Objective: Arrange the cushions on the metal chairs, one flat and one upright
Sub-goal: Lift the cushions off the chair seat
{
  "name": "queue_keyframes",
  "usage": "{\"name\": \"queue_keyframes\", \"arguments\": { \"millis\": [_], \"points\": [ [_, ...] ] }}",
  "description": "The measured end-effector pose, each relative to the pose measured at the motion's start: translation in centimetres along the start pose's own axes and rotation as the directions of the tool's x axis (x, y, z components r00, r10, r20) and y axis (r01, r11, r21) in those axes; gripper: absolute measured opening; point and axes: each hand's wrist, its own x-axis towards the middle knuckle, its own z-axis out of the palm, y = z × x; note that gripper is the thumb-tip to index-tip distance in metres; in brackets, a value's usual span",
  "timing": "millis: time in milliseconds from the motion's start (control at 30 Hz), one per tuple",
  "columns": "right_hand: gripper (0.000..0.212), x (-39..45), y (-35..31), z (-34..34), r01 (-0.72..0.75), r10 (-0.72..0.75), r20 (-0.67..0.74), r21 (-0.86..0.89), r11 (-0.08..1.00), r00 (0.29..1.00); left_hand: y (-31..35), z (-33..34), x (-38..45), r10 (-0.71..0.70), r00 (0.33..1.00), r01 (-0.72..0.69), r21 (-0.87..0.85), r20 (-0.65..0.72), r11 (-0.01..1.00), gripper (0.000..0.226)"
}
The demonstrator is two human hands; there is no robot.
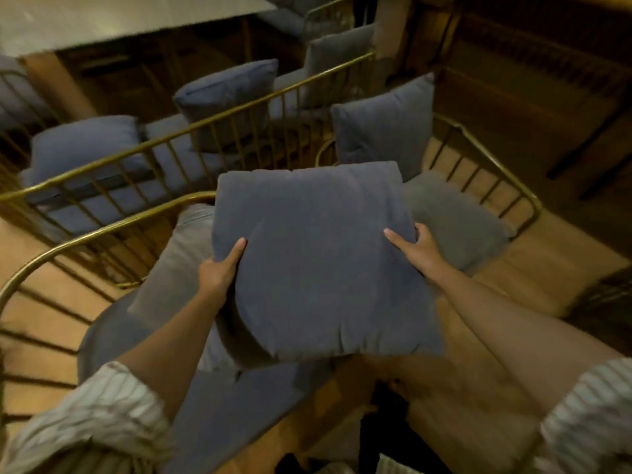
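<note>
I hold a square grey-blue cushion point(318, 261) in the air with both hands, its face turned up toward me. My left hand point(219, 273) grips its left edge and my right hand point(419, 249) grips its right edge. Below it on the left is a gold metal chair point(44, 258) with a grey cushion point(171, 275) leaning in it and a flat seat cushion point(222, 405). On the right, another metal chair point(502, 176) carries one flat cushion point(455, 220) and one upright cushion point(386, 128) at its back.
Behind a gold rail point(191, 126) stands a row of chairs with upright cushions point(85, 142) point(229, 97) point(338, 59). A pale tabletop point(102, 18) is at the far left. Wooden floor point(513, 268) lies between the chairs; dark wooden panelling point(533, 63) is on the right.
</note>
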Motion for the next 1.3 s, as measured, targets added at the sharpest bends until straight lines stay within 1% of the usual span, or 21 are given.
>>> {"name": "queue_keyframes", "arguments": {
  "millis": [100,167,267,300,433,600,667,733,800,867,933,1000,1033,1167,1233,1300],
  "points": [
    [0.087,3.8,1.5,-5.6,-0.032,0.033,-0.033,0.023,0.999,0.999,1.4,8.1,1.0,-0.004,0.999,0.002,0.035,0.052,0.999,0.074],
    [0.086,6.5,2.4,-9.0,-0.047,0.048,-0.059,0.01,0.999,0.997,2.4,13.4,1.6,0.009,0.998,-0.012,0.052,0.069,0.999,0.075],
    [0.061,11.4,3.5,-14.1,0.0,0.0,-0.081,0.002,1.0,0.997,4.0,21.7,2.7,0.027,0.996,-0.033,0.069,0.083,0.997,0.08],
    [0.057,13.0,3.8,-15.7,0.003,-0.003,-0.089,-0.001,1.0,0.996,4.6,24.3,3.0,0.029,0.996,-0.035,0.075,0.086,0.997,0.08],
    [0.072,19.6,4.9,-20.9,-0.057,0.055,-0.117,-0.014,0.998,0.992,6.3,33.2,4.5,0.017,0.994,-0.029,0.116,0.105,0.993,0.081],
    [0.074,26.9,6.3,-24.4,-0.056,0.052,-0.122,-0.032,0.998,0.991,6.3,40.5,6.6,-0.027,0.992,0.011,0.131,0.123,0.991,0.083],
    [0.076,28.6,6.9,-24.6,-0.071,0.065,-0.117,-0.043,0.997,0.991,5.4,41.5,7.0,-0.065,0.991,0.043,0.178,0.119,0.983,0.085],
    [0.079,30.5,7.7,-24.8,-0.117,0.114,-0.081,-0.03,0.993,0.99,4.5,42.6,7.7,-0.116,0.985,0.086,0.225,0.125,0.971,0.087],
    [0.09,31.7,8.7,-24.5,-0.188,0.188,-0.043,0.009,0.982,0.981,3.6,43.4,8.1,-0.159,0.98,0.123,0.261,0.122,0.958,0.09],
    [0.101,32.1,9.4,-23.9,-0.254,0.254,-0.017,-0.012,0.967,0.967,3.2,43.7,8.3,-0.175,0.98,0.138,0.298,0.099,0.944,0.091],
    [0.102,32.0,9.6,-23.3,-0.256,0.255,-0.026,-0.054,0.965,0.967,3.3,43.9,8.4,-0.168,0.983,0.133,0.327,0.08,0.936,0.09],
    [0.097,31.6,9.5,-22.7,-0.224,0.219,-0.069,-0.085,0.971,0.973,3.5,43.7,8.5,-0.15,0.985,0.115,0.324,0.084,0.939,0.087],
    [0.092,31.1,9.3,-22.4,-0.204,0.194,-0.096,-0.116,0.972,0.976,3.5,43.4,8.5,-0.14,0.987,0.107,0.318,0.084,0.942,0.082],
    [0.065,28.5,8.3,-20.5,-0.073,0.016,-0.192,-0.295,0.953,0.981,3.4,40.8,8.6,-0.105,0.992,0.08,0.285,0.072,0.955,0.055],
    [0.059,26.7,7.6,-18.5,-0.018,-0.048,-0.169,-0.37,0.929,0.984,3.1,38.6,8.4,-0.109,0.994,0.099,0.231,0.031,0.968,0.05],
    [0.053,24.6,6.7,-16.0,0.039,-0.086,-0.095,-0.414,0.91,0.992,2.7,35.5,7.8,-0.093,0.996,0.093,0.183,-0.006,0.979,0.045]
  ]
}}
